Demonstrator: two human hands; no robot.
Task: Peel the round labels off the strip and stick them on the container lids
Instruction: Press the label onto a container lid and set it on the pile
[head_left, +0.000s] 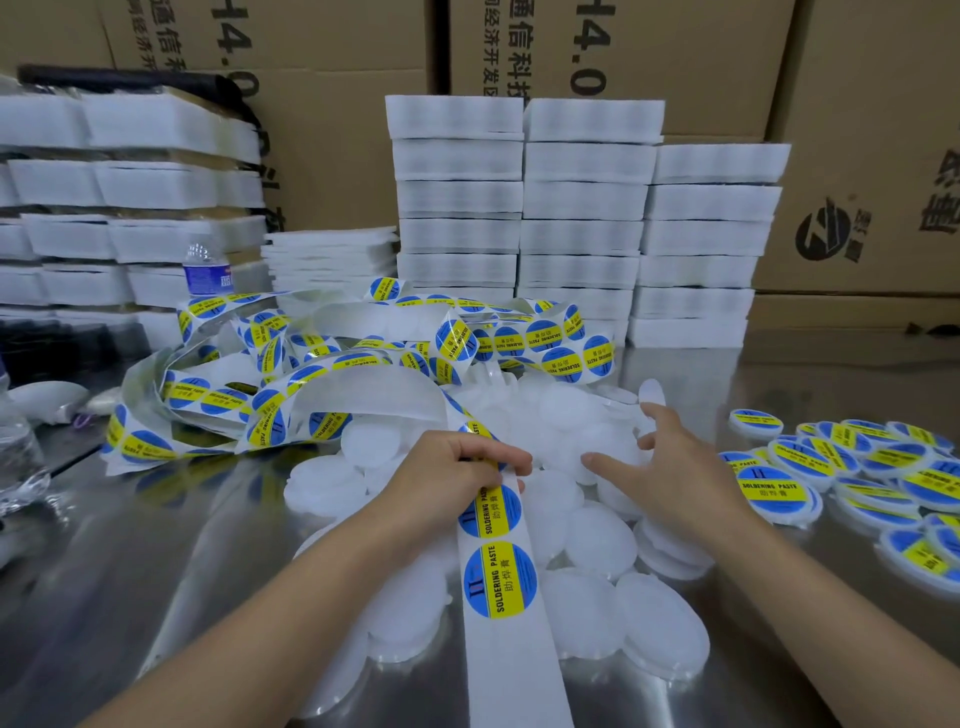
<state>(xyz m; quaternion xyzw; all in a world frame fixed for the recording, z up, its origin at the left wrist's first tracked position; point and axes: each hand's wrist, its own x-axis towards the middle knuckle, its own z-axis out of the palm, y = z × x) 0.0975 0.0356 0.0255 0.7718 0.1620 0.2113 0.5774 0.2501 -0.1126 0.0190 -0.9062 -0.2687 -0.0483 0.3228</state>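
A long white backing strip (511, 649) carries round blue-and-yellow labels (500, 579) and runs from a tangled heap at the back down toward me. My left hand (467, 467) grips the strip just above a label, fingers curled round it. My right hand (660, 467) hovers with spread fingers over a pile of plain white round lids (597, 540) in the middle of the table, holding nothing. To the right lie several lids with labels on them (779, 488).
The steel table (156, 571) holds the tangled strip heap (322, 374) at centre left, stacks of white foam trays (582, 218) behind, a water bottle (205, 270), a crumpled clear bottle (18, 457) at the left edge, and cardboard boxes (857, 156) at the back.
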